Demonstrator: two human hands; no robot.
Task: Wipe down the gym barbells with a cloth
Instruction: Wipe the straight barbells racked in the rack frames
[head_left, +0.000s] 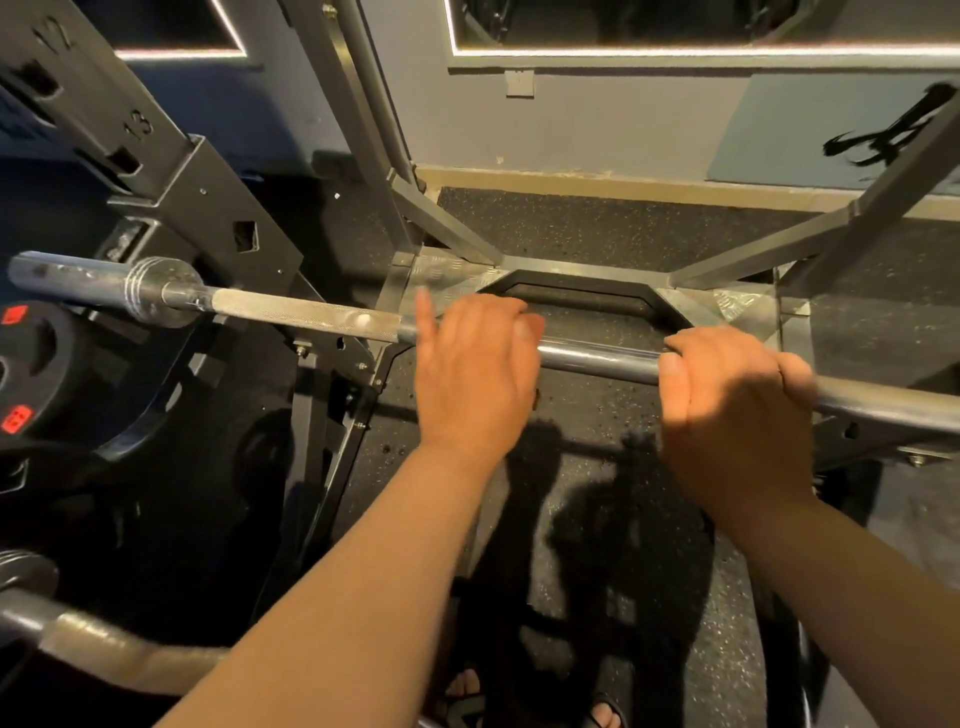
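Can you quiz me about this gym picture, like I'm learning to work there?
1. True or false: a cloth is visible in the picture.
2. What does the right hand grip? A) the barbell B) a rope C) a ball
3. Fill in: the black weight plate with red labels sits on the ___ side of the view.
Key: 1 false; 2 A; 3 left.

The barbell (306, 312) runs left to right in front of me. My left hand (472, 374) and right hand (737, 410) hold it side by side. A weight plate (36, 374) sits below its left end. The wall (623, 119) is behind it.
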